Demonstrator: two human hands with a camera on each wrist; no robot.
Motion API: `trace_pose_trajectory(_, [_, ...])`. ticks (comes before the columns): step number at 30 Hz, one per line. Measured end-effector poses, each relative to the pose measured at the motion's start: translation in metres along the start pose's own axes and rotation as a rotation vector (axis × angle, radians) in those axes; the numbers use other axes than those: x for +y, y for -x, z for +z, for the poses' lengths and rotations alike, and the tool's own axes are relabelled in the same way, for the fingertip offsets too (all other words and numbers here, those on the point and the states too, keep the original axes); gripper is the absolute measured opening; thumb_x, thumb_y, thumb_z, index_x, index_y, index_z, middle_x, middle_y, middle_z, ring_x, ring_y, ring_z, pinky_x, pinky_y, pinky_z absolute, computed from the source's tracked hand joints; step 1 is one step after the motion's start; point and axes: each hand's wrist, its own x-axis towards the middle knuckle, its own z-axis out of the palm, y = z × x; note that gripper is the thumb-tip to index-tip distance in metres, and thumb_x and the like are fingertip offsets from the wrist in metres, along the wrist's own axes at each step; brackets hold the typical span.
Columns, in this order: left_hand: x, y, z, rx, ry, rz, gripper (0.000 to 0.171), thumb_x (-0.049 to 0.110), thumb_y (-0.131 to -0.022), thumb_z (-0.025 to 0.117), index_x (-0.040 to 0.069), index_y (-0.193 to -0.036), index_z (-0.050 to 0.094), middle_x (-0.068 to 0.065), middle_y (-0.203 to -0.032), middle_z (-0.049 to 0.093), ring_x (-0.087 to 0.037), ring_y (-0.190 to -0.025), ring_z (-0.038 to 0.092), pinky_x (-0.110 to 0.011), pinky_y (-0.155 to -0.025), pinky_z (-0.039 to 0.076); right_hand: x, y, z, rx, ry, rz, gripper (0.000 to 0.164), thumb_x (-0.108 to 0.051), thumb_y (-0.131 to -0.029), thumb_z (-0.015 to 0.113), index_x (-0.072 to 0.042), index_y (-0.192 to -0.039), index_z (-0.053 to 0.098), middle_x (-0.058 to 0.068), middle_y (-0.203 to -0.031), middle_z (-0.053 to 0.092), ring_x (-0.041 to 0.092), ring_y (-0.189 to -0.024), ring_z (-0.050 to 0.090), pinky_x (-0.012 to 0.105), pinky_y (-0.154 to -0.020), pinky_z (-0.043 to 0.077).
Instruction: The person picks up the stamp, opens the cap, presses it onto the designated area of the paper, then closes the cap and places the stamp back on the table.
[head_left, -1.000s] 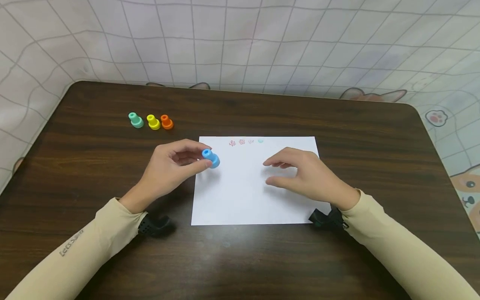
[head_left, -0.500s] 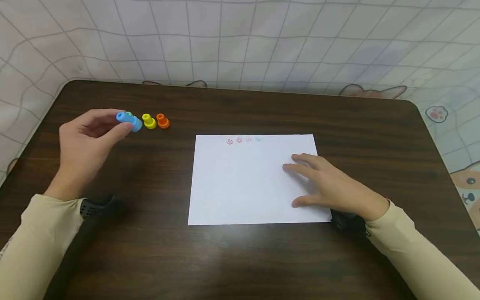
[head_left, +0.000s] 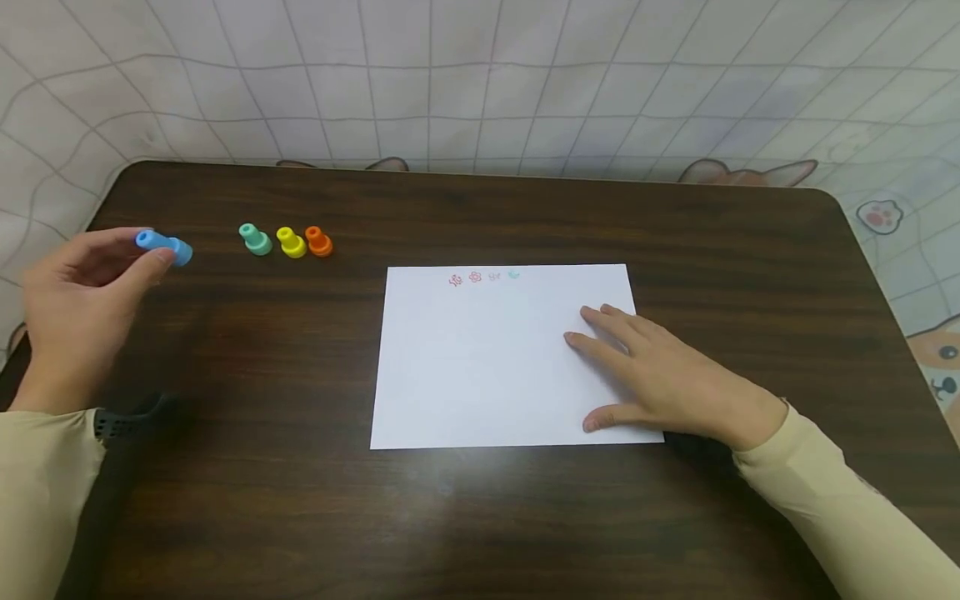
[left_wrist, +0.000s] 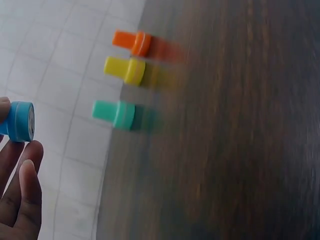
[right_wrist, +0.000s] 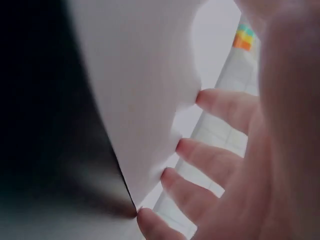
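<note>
My left hand (head_left: 86, 304) pinches a blue stamp (head_left: 167, 247) between thumb and fingers above the table's left side, with the stamp tilted. In the left wrist view, the blue stamp (left_wrist: 21, 121) shows its round printed face. To its right, a teal stamp (head_left: 256, 240), a yellow stamp (head_left: 292, 242) and an orange stamp (head_left: 318, 242) stand in a row. My right hand (head_left: 667, 379) rests with spread fingers on the right part of a white sheet of paper (head_left: 480, 367). Several small prints (head_left: 483, 277), red, faint and teal, line the sheet's top edge.
The dark wooden table (head_left: 480, 517) extends around the sheet. Behind it hangs a white gridded cloth (head_left: 465, 83) with cartoon animal figures. The table's left edge lies close to my left hand.
My left hand has carried the blue stamp from the sheet's left edge out past the teal stamp. My right hand has moved right, spread its fingers and come down on the paper.
</note>
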Motion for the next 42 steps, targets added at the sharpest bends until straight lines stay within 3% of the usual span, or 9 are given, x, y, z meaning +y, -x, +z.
trace_pose_trajectory(4, [-0.010,-0.003,-0.006,0.007,0.005,-0.004,0.033,0.002,-0.087,0.080,-0.003,-0.119,0.074,0.017,-0.095,0.078,0.004,-0.079,0.073,-0.006,-0.075,0.057,-0.001,0.002,0.002,-0.023,0.047,-0.005,0.105,-0.081,-0.082,0.063,-0.019,-0.162,0.035,0.018,-0.170,0.029,0.046,-0.156,0.030,0.066,-0.124,0.031])
trace_pose_trajectory(7, [-0.016,-0.005,-0.009,0.017,-0.022,-0.021,0.033,0.003,-0.087,0.081,0.001,-0.119,0.075,0.021,-0.094,0.077,0.007,-0.081,0.072,-0.004,-0.076,0.054,-0.001,0.003,0.003,-0.033,0.080,-0.019,0.110,-0.084,-0.081,0.060,-0.017,-0.163,0.032,0.019,-0.171,0.026,0.046,-0.157,0.028,0.065,-0.125,0.031])
trace_pose_trajectory(18, [-0.030,-0.012,-0.017,0.012,-0.087,-0.155,0.032,0.011,-0.088,0.082,0.012,-0.119,0.076,0.027,-0.092,0.073,0.013,-0.078,0.069,0.000,-0.071,0.050,-0.004,0.004,0.002,-0.068,0.171,-0.042,0.109,-0.085,-0.086,0.052,-0.015,-0.165,0.025,0.021,-0.172,0.021,0.046,-0.158,0.026,0.063,-0.124,0.034])
trace_pose_trajectory(26, [-0.040,-0.019,-0.012,-0.046,-0.151,-0.053,0.032,0.012,-0.087,0.082,0.009,-0.119,0.077,0.033,-0.091,0.069,0.018,-0.082,0.066,0.002,-0.074,0.049,-0.004,0.005,0.001,-0.083,0.202,-0.050,0.108,-0.085,-0.088,0.049,-0.014,-0.166,0.023,0.020,-0.173,0.018,0.045,-0.159,0.024,0.062,-0.125,0.033])
trace_pose_trajectory(33, [-0.038,-0.028,0.000,-0.164,-0.267,-0.082,0.037,0.029,-0.090,0.081,0.015,-0.123,0.075,0.043,-0.087,0.061,0.025,-0.078,0.059,0.004,-0.069,0.044,-0.003,0.007,0.003,-0.090,0.184,-0.033,0.108,-0.084,-0.088,0.049,-0.016,-0.166,0.021,0.018,-0.174,0.015,0.044,-0.160,0.021,0.063,-0.127,0.030])
trace_pose_trajectory(39, [-0.033,-0.036,0.012,-0.232,-0.402,-0.067,0.047,0.042,-0.091,0.078,0.010,-0.125,0.071,0.050,-0.082,0.049,0.030,-0.078,0.050,0.006,-0.068,0.039,-0.002,0.006,0.004,-0.090,0.179,-0.034,0.108,-0.084,-0.088,0.050,-0.017,-0.167,0.019,0.018,-0.175,0.014,0.044,-0.160,0.020,0.064,-0.127,0.029])
trace_pose_trajectory(42, [-0.031,-0.037,0.018,-0.253,-0.423,-0.062,0.049,0.043,-0.092,0.077,0.008,-0.125,0.070,0.050,-0.081,0.048,0.030,-0.078,0.049,0.005,-0.067,0.039,-0.002,0.006,0.005,-0.091,0.172,-0.033,0.108,-0.084,-0.088,0.050,-0.017,-0.167,0.018,0.017,-0.175,0.014,0.044,-0.160,0.020,0.064,-0.127,0.029])
